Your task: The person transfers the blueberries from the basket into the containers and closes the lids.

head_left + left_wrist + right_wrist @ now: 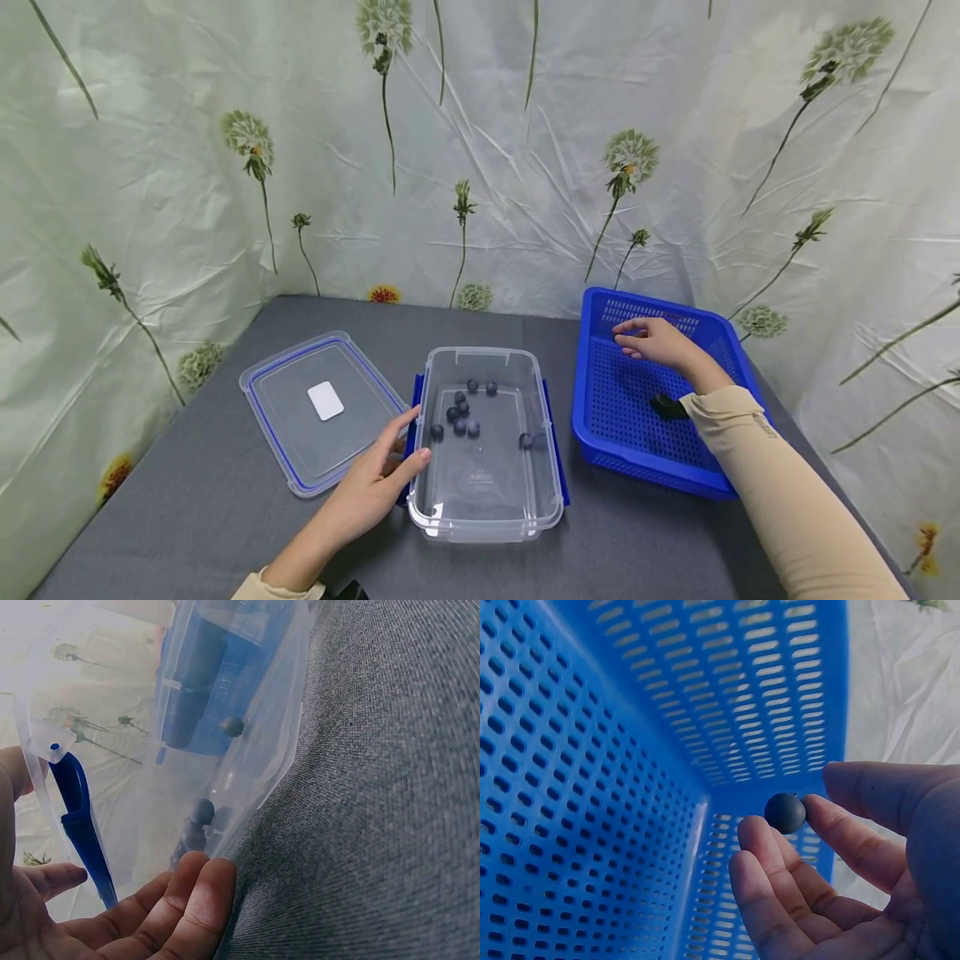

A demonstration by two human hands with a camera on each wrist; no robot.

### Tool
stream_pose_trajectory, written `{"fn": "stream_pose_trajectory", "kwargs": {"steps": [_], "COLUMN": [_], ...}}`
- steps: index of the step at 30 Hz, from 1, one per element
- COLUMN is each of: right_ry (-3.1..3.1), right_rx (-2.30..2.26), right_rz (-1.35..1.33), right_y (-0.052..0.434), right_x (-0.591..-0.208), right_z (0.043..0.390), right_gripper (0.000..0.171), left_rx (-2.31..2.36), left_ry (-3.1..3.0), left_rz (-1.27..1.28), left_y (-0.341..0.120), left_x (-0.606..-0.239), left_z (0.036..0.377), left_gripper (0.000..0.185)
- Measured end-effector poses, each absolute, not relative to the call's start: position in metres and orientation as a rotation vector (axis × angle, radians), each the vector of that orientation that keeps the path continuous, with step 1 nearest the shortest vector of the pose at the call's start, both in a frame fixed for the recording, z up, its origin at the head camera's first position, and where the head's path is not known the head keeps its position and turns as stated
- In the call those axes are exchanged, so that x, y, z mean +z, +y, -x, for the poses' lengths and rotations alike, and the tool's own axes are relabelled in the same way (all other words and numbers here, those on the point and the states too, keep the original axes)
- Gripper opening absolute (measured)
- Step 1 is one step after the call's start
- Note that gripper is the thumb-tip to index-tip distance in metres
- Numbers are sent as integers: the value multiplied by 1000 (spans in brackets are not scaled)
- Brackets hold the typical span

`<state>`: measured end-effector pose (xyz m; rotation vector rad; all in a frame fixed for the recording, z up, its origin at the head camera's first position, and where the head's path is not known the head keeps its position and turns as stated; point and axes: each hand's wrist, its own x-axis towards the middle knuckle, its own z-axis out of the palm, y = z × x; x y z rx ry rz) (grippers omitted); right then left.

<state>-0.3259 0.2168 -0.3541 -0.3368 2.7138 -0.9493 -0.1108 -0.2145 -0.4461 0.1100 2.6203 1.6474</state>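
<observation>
Right hand point(840, 877) pinches a dark ball point(785, 812) inside the blue basket point(600, 400)

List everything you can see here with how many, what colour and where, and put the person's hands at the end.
clear container: one, transparent with blue side clips, middle of the table.
dark balls in the container: about nine, dark blue-grey, on its floor.
lid: one, clear with blue trim and a white label, flat to the left of the container.
blue basket: one, perforated plastic, right of the container.
held ball: one, dark, inside the basket at the right hand's fingers.
table: one, grey fabric surface.
backdrop: one, pale sheet printed with flowers, behind and at both sides.
left hand: touches the container's left side.
right hand: inside the basket, pinching the held ball.
</observation>
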Motion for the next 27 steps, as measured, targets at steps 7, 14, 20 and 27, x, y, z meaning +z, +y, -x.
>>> {"fn": "stream_pose_trajectory", "kwargs": {"steps": [7,14,20,27], "right_ry": [2698,2694,2692,2657], "right_rx": [-1016,-1048,-1093,-1169], "right_rz": [393,465,544,605], "right_y": [213,212,210,200], "right_x": [-347,-340,-336,-332], "right_z": [311,293,279,261], "right_gripper": [49,48,46,43], "left_rx": [1644,1644,1652,1664], "left_ry": [2634,2630,2622,2606], "left_rz": [-111,-123,-154,-161], "left_y": [-215,-215,-217,-218], "left_x": [-447,-447,-446,-447], "left_z": [110,111,111,111], "left_gripper": [65,64,64,64]}}
